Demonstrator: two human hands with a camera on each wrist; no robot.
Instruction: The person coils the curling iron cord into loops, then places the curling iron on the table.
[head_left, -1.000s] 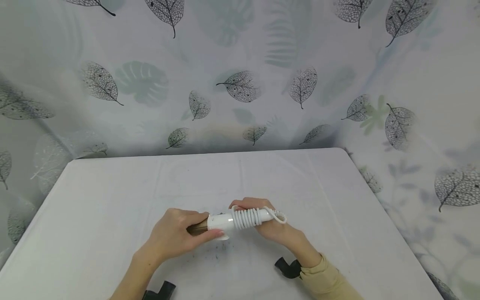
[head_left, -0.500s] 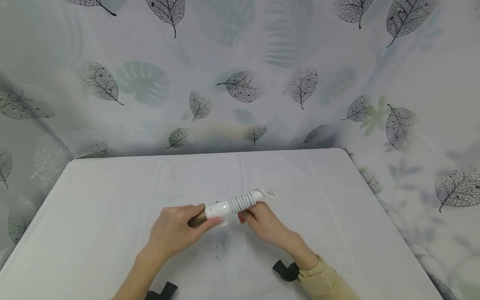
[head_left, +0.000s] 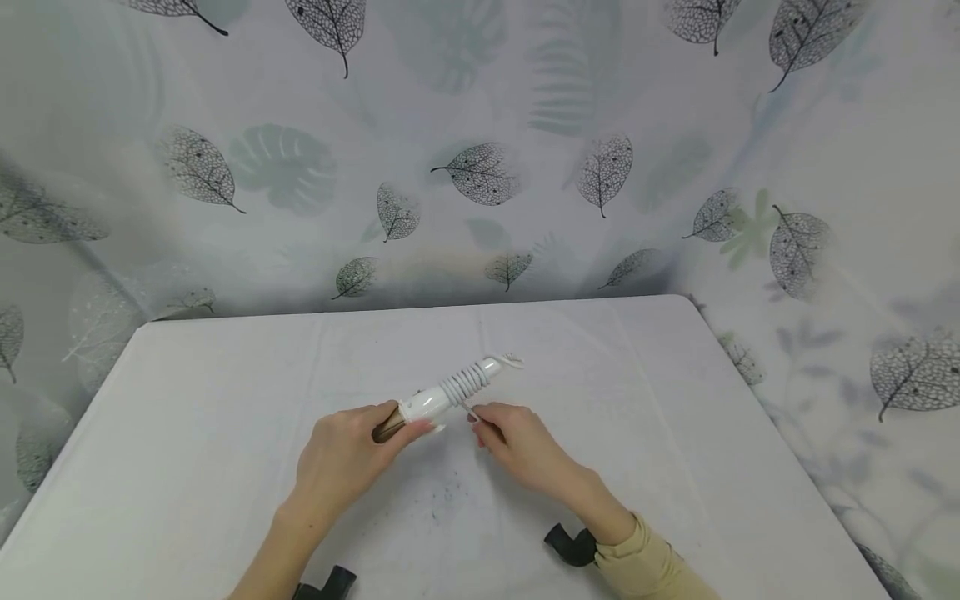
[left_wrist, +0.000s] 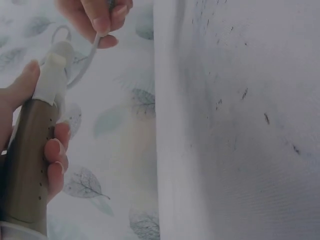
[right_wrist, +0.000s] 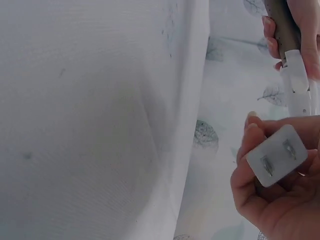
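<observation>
A hair iron with a white handle and a brown barrel is held tilted above the table, its handle end up and to the right. My left hand grips the barrel, thumb on one side and fingers on the other. White cord is wound in several turns round the handle, and a curly loop stands out at its end. To the right, my right hand pinches the free length of cord. In the right wrist view a white two-pin plug lies within its curled fingers.
A white cloth-covered table lies below, with small dark specks near its middle. One black elbow-shaped piece sits by the right sleeve, another by the left forearm. Leaf-patterned curtain surrounds the table's back and sides.
The hair iron's handle end has swung away and to the left, tilting more steeply. My right hand has left the handle and drawn a short length of cord off it.
</observation>
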